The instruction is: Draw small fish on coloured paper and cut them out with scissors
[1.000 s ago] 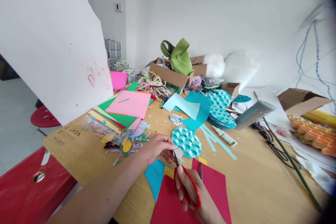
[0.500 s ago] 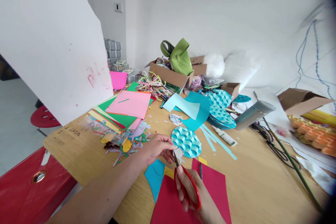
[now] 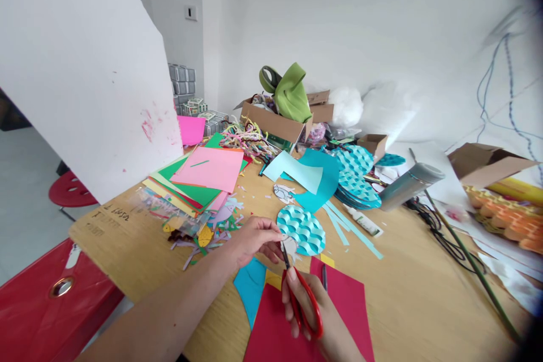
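My left hand [image 3: 259,239] pinches a small white paper cutout [image 3: 290,246] between thumb and fingers. Red-handled scissors [image 3: 311,311] are gripped in my right hand [image 3: 303,294], their blades pointing up at the cutout's edge. Below my hands lies a dark red sheet [image 3: 271,328], with a dark pen [image 3: 324,277] on it. A piece of blue paper [image 3: 250,288] and some yellow paper [image 3: 274,279] stick out beside the sheet. Just beyond the cutout rests a turquoise oval with a wavy paper pattern [image 3: 302,230]. Another drawn white cutout [image 3: 284,193] lies farther back.
Coloured sheets [image 3: 207,169] and paper scraps [image 3: 229,218] lie to the left. Behind are a cardboard box [image 3: 271,119] with a green bag [image 3: 292,96], and stacked turquoise ovals [image 3: 356,175]. A glue bottle [image 3: 363,220], grey cylinder [image 3: 409,186] and green stick [image 3: 470,271] are on the right.
The scissors have shifted slightly with my right hand, and the white cutout has turned a little in my left fingers. The rest of the table looks the same.
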The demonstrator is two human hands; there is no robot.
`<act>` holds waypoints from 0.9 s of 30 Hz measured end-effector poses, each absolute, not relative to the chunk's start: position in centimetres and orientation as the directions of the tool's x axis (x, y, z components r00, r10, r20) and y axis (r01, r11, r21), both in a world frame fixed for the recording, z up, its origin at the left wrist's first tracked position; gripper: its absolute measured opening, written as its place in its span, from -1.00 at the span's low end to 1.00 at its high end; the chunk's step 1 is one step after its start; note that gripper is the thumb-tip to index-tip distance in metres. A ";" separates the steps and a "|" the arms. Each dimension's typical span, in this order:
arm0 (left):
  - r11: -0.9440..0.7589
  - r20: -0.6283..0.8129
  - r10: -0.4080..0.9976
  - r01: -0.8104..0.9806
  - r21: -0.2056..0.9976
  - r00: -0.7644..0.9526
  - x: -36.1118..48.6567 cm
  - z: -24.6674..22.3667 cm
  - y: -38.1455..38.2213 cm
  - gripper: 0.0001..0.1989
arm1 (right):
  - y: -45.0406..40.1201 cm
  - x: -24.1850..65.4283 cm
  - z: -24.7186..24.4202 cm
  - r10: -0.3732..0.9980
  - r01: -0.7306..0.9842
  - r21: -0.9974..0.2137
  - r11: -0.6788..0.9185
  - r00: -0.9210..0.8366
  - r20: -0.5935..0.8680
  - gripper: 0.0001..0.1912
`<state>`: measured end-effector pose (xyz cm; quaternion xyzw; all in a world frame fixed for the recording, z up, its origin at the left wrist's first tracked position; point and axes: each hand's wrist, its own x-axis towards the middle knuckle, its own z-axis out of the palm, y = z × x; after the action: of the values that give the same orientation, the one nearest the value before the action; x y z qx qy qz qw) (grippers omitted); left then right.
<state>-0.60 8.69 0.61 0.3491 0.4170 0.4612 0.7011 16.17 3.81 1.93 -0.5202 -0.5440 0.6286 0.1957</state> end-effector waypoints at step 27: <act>0.341 -0.261 0.930 -0.339 0.877 0.260 -0.6 0.4 8.7 -0.62 | 4.2 16.5 1.0 0.815 0.333 -0.897 -0.290 -0.405 -0.413 -0.29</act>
<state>-0.62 8.71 0.41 0.3587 0.4115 0.4480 0.7080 16.53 4.22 0.96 -0.5095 -0.5634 0.6207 0.1944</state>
